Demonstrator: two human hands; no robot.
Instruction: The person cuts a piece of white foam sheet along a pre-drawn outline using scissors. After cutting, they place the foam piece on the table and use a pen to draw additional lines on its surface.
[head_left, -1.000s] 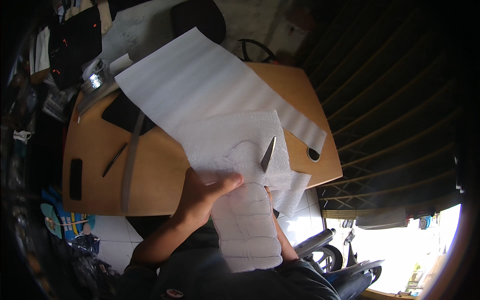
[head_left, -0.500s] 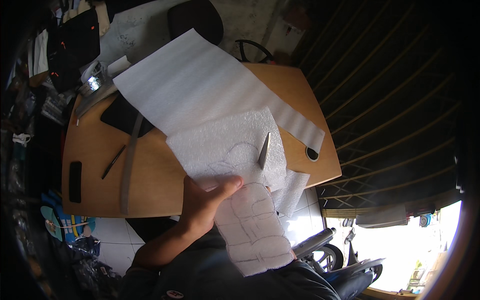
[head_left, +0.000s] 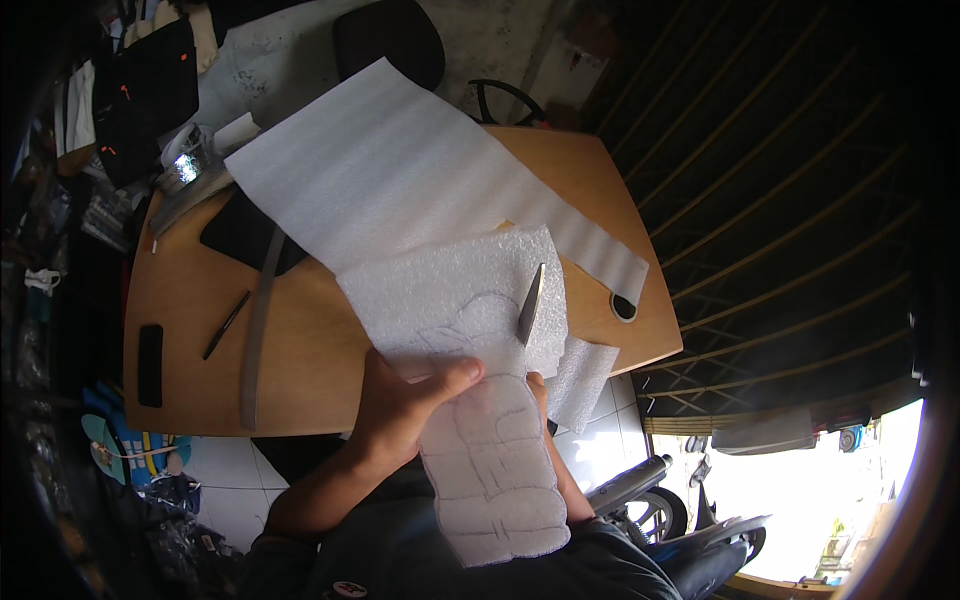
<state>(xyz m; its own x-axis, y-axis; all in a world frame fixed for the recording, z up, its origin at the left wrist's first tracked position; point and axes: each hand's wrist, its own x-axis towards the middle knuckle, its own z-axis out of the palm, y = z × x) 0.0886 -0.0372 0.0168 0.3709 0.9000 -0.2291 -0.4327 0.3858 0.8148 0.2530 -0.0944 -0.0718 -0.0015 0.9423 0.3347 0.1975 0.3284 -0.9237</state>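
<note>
A white foam sheet (head_left: 495, 460) with hand-drawn pencil lines hangs in front of me, its cut lower part reaching down toward my lap. My left hand (head_left: 415, 400) grips its left side, thumb pressed on top and the other fingers underneath. Behind the right edge of the foam is my right hand (head_left: 538, 388), mostly hidden. It holds scissors (head_left: 532, 308); one pointed blade shows above the sheet at the end of the cut, while the handles are covered.
A large foam sheet (head_left: 370, 170) lies across the wooden table (head_left: 320, 370), with a foam offcut (head_left: 583, 385) at the right edge. A metal ruler (head_left: 262, 330), pen (head_left: 228, 325), phone (head_left: 150, 365) and tape roll (head_left: 624, 307) are on the table. A motorcycle (head_left: 660, 515) stands at lower right.
The drawn-on foam's lower part has swung left and down, uncovering more of my right hand and forearm. Its upper part has shifted slightly. My left hand keeps its grip; the blade has barely moved.
</note>
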